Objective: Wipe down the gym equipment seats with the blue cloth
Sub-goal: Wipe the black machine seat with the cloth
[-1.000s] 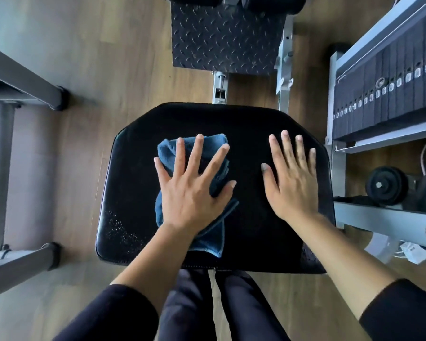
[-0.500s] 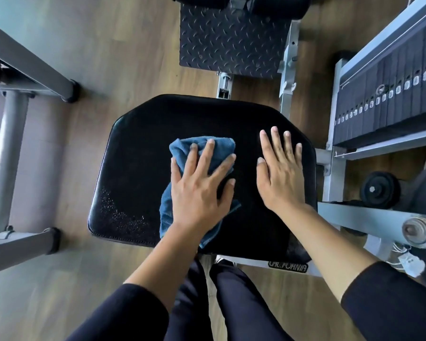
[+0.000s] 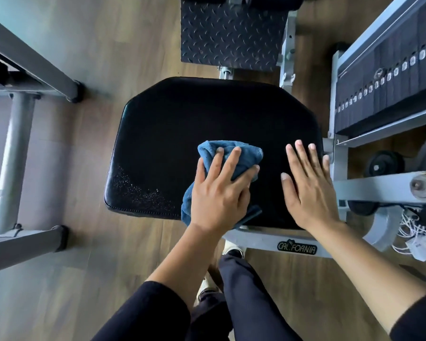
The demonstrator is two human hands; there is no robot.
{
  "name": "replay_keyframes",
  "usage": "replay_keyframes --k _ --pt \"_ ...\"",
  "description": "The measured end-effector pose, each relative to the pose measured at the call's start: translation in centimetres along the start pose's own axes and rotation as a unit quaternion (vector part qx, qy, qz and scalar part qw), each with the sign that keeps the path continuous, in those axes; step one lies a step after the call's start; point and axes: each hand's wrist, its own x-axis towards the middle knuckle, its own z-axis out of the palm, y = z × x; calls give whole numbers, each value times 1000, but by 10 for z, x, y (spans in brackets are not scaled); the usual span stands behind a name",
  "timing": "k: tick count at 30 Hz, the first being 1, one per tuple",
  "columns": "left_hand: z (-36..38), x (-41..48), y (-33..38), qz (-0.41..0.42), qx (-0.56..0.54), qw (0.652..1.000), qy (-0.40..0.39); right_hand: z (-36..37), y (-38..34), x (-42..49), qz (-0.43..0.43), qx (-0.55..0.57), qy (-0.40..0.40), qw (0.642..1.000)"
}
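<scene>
The soft blue cloth (image 3: 244, 153) lies bunched up on the big black padded seat (image 3: 182, 124), near its front edge. The left hand (image 3: 219, 198) lies flat on top of the cloth and presses it down, fingers straight and spread, not curled round it. Some cloth pokes out past the fingertips. The right hand (image 3: 308, 193) rests flat on the bare seat, just to the right of the cloth, fingers straight. Tiny wet spots (image 3: 138, 190) shine on the seat, left of the left hand.
</scene>
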Motion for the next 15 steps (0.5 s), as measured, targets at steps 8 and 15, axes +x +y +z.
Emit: replay_keyframes --k 8,15 --pt "-40 -39 -105 -57 52 995 60 12 -33 -14 -11 -6 4 1000" --pt "-32 -36 -84 -152 54 983 88 17 -39 -15 -7 -18 12 1000"
